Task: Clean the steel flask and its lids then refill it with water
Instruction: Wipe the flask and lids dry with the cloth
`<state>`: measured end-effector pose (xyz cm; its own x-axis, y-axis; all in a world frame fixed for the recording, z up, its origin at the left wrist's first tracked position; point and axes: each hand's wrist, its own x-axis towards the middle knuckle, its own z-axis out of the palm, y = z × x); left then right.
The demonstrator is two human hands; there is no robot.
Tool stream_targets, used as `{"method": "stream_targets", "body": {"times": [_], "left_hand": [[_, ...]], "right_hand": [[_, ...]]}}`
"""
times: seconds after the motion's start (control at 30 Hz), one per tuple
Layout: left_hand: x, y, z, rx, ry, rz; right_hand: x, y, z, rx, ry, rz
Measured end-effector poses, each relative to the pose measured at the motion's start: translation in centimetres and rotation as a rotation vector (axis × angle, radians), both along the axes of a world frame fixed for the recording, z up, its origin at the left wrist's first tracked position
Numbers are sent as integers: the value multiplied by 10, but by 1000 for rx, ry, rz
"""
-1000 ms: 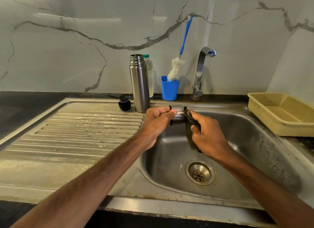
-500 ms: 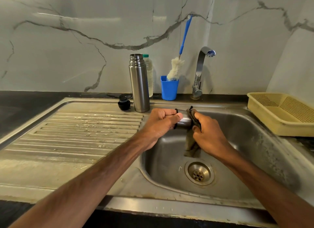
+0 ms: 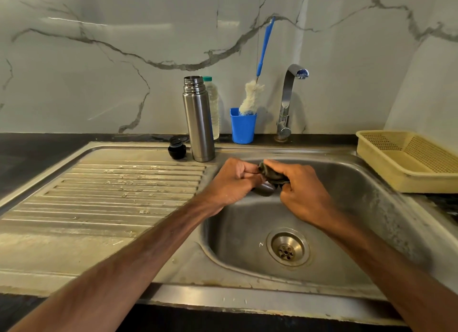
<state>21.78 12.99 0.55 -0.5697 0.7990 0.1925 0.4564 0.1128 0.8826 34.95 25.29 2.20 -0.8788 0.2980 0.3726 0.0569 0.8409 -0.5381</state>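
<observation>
Gripping small steel lid (image 3: 266, 188) in left hand (image 3: 233, 180), dark cloth (image 3: 271, 174) in right hand (image 3: 304, 190); tall steel flask (image 3: 199, 123) upright beyond left.

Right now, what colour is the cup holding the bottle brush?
Blue. The cup shows best in the head view.

Left hand (image 3: 233, 180) grips steel lid (image 3: 265, 189), right hand (image 3: 306, 195) holds dark cloth (image 3: 272, 177) against it, over sink (image 3: 352, 183).
</observation>
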Motion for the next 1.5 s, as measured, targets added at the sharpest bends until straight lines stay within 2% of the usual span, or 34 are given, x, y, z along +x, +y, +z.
{"method": "stream_targets", "body": {"times": [0.1, 0.2, 0.33, 0.4, 0.5, 0.67, 0.83, 0.9, 1.0, 1.07, 1.13, 1.33, 1.4, 1.5], "left_hand": [[-7, -6, 3, -17, -15, -1], [-5, -7, 9, -45, -14, -57], [-5, -8, 11, -24, -35, -61], [-8, -12, 14, 0, -91, -68], [-9, -15, 18, 59, -232, -123], [-8, -10, 10, 163, -316, -140], [2, -4, 3, 311, 34, -83], [3, -1, 1, 332, 213, -18], [-1, 1, -6, 232, 569, 133], [-5, 1, -11, 163, 668, 170], [-7, 2, -13, 91, 697, 202], [4, 3, -7, -103, 675, 313], [6, 4, -5, -132, 681, 356], [10, 5, -1, -192, 699, 429]], "right_hand": [[-5, -6, -2, 2, 21, 27], [-3, 2, 1, -108, -27, 24], [2, -1, 3, -5, 26, 32], [-1, -3, 3, -19, 52, 42], [-4, 4, 4, -200, 65, 1], [-2, 19, 1, -762, -10, -32], [-5, 16, -5, -1290, 3, 17], [-6, 11, -4, -1397, -7, 45], [-9, 6, -8, -1449, -7, 52], [-10, 3, -8, -1426, 20, 44], [-10, -2, -6, -1300, 43, 35], [-9, -31, -14, -392, -2, -8], [-9, -38, -15, -215, -2, -21], [-12, -42, -16, -86, -20, -30]]}}
